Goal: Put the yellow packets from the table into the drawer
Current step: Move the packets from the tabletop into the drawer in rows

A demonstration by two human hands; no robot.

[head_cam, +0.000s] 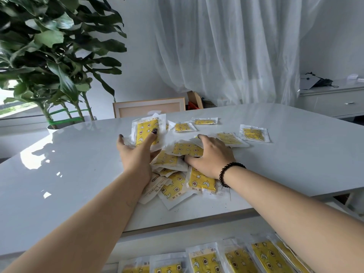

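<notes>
A heap of yellow packets in clear wrappers lies in the middle of the white table. My left hand grips a stack of yellow packets held up on edge, thumb across the front. My right hand lies on the heap, fingers curled round a packet at its top. Three loose packets lie further back on the right. Below the table's near edge, the open drawer holds a row of several packets standing side by side.
A large potted plant stands beyond the table's far left corner. A framed board leans behind the table. White curtains hang at the back. A grey cabinet with dark items on top stands at the right.
</notes>
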